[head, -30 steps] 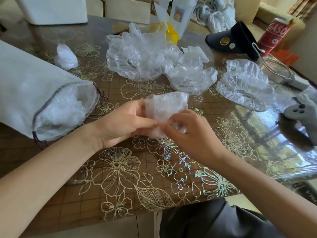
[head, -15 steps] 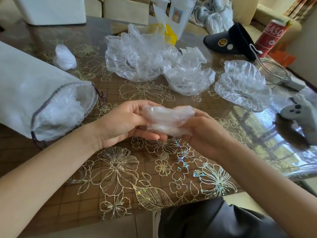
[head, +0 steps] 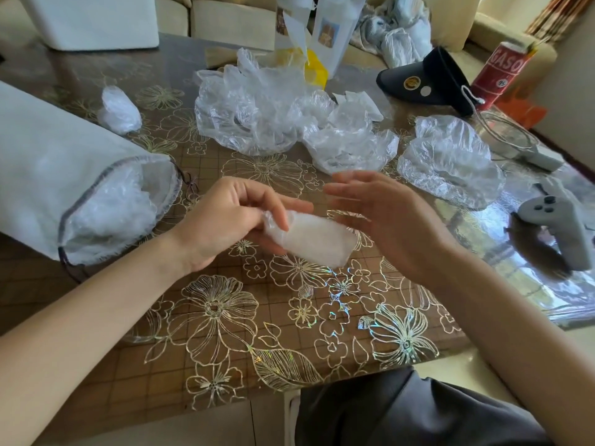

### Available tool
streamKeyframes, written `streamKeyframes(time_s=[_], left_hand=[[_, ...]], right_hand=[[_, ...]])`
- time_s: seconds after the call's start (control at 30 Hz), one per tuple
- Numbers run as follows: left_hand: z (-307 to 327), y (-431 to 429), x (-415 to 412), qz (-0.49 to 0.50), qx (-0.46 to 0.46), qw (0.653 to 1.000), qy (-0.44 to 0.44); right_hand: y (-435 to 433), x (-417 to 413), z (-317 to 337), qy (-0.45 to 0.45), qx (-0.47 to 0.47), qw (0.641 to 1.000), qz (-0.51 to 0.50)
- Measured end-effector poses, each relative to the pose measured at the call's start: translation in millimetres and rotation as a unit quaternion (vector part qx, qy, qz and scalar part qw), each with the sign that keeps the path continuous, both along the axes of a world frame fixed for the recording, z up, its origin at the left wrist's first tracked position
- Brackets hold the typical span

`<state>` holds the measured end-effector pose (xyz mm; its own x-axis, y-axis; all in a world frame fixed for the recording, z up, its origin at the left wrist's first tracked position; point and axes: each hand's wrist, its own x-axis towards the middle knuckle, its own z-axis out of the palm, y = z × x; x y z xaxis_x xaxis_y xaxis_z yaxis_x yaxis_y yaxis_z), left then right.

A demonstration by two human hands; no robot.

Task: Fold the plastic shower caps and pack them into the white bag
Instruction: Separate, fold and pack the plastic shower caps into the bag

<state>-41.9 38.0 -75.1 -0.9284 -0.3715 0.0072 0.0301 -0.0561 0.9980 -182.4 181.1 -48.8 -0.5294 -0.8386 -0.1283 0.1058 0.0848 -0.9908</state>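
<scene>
Fingers (head: 273, 206) of the left hand (head: 222, 226) are curled round one end of a compact, folded bundle of translucent plastic shower cap (head: 317, 243), which is held just above the brown, flower-patterned table top (head: 225, 320) and juts out to the right of the fingertips. Fingers (head: 347, 188) of the right hand (head: 389, 220) are spread straight and hold nothing; they are poised just beside the bundle's free end, apart from it. The folding of this cap is judged to be finished, so the packing step is in hand. To the left of the gripping fingers, near them, the white fabric drawstring bag (head: 58, 169) is lying on its side, its mouth turned toward the hands and crumpled plastic seen inside. For the next move, the bundle would need to be kept pinched so that it does not spring open, carried leftward and pushed through the mouth. Beyond the fingers, several loose, unfolded clear caps (head: 450, 162) are left to be done.
</scene>
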Motion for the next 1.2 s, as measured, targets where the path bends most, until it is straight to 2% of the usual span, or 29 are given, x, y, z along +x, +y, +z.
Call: streamKeyframes(time_s=[0.07,0.13,0.27,0.37,0.43,0.47,0.5,0.57,0.6,0.63,0.67,0.73,0.77,0.87,1.0,1.13,1.2], left_hand=[[-0.1,2.2,1.4,-0.009,-0.031,0.999,0.004],[-0.6,3.0,2.3,-0.008,-0.035,0.999,0.009],[0.0,1.6,3.6,-0.005,-0.059,0.998,0.014],[11.9,-5.7,12.2,-0.003,-0.064,0.998,0.012],[19.3,-11.3,25.7,0.067,-0.074,0.995,0.030],[22.3,-13.5,36.3,0.146,-0.125,0.980,0.048],[25.1,-15.5,48.9,0.237,-0.221,0.944,0.068],[27.4,-21.4,77.5,0.356,-0.449,0.818,0.049],[24.3,-28.6,90.9,0.361,-0.525,0.771,0.005],[19.7,-37.3,103.0,0.346,-0.569,0.743,-0.063],[13.2,-45.6,112.4,0.327,-0.582,0.731,-0.141],[-1.5,-54.0,123.4,0.288,-0.549,0.738,-0.266],[-8.5,-55.0,125.5,0.283,-0.535,0.747,-0.275],[-14.3,-53.2,128.7,0.315,-0.516,0.767,-0.214],[-6.4,-45.1,120.9,0.338,-0.428,0.830,-0.118],[18.1,-24.5,118.1,0.351,-0.299,0.886,-0.046],[23.7,-19.6,119.3,0.352,-0.270,0.896,-0.027]], right_hand=[[1.6,6.3,3.0,0.104,0.078,0.986,0.100],[2.1,12.5,0.7,0.148,0.136,0.966,0.163],[-0.3,15.2,-4.0,0.161,0.132,0.971,0.119],[-4.9,15.1,-0.7,0.128,0.121,0.980,0.090],[-9.5,17.7,-0.6,0.113,0.118,0.984,0.076],[-13.2,19.6,-0.9,0.109,0.115,0.985,0.069],[-18.1,21.7,-1.4,0.105,0.108,0.986,0.065],[-30.2,29.2,-1.7,0.100,0.096,0.988,0.062],[-36.7,34.1,-2.5,0.094,0.091,0.989,0.067],[-44.0,39.9,-3.5,0.086,0.083,0.990,0.079],[-50.3,45.6,-4.0,0.072,0.075,0.990,0.092],[-61.8,58.5,-7.3,0.042,0.061,0.990,0.119],[-66.5,65.6,-7.8,0.033,0.055,0.990,0.128],[-82.3,87.6,-6.5,-0.020,0.022,0.988,0.149],[-103.0,112.0,-9.6,-0.084,-0.010,0.978,0.191],[-119.4,139.7,-15.8,-0.095,-0.006,0.983,0.155],[-124.8,150.8,-20.7,-0.063,0.026,0.989,0.129]])
